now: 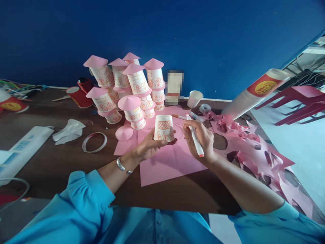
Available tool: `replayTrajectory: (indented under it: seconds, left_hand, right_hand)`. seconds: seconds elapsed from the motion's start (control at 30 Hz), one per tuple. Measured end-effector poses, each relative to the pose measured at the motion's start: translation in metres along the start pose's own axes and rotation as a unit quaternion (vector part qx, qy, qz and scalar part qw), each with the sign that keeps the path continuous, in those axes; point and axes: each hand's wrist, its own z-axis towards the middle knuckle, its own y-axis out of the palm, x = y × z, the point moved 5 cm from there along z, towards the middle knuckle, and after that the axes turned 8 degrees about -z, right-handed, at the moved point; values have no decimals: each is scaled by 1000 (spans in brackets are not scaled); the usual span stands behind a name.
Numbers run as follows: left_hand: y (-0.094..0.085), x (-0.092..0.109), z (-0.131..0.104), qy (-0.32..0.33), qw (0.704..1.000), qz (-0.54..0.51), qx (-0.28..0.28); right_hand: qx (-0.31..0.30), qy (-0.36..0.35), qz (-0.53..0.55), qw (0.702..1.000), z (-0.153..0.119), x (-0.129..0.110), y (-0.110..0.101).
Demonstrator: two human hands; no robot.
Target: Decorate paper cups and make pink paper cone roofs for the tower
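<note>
Nearest, at twelve o'clock from the person, the left hand (149,146) had its fingers curled around an inverted white paper cup with orange-red drawings (164,128). Just beside it, the right hand (204,139) had its fingers closed on a slim white marker with orange ends (195,139). Both were above a flat pink paper sheet (157,171). Cut pink paper scraps (264,154) lay at two o'clock. Farther off, cone-roofed pink-and-white paper-cup towers (137,81) stood at eleven.
</note>
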Motion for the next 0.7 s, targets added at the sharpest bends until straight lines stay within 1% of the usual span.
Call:
replayTrajectory:
  seconds: [0.1,0.2,0.27,0.37,0.47,0.57,0.7]
  left_hand:
    - [2,0,1,-16,999,-29,-5]
    - [4,-1,1,-40,998,-49,-16]
    - [4,-1,1,-41,998,-53,-14]
    - [2,0,2,-22,999,-48,2]
    - [2,0,3,-3,999,-33,16]
    - [4,1,5,13,1000,-10,24]
    - [3,6,6,58,997,16,47]
  right_hand:
    - [-23,54,21,998,-2,11,8]
    - [-63,104,48,991,-4,20,15]
    - [-84,127,70,986,-8,25,20]
    - [-98,151,98,979,-15,32,29]
    - [-94,162,127,974,-20,36,37]
    - [-93,176,150,968,-19,36,39]
    - [-107,197,167,960,-16,30,38]
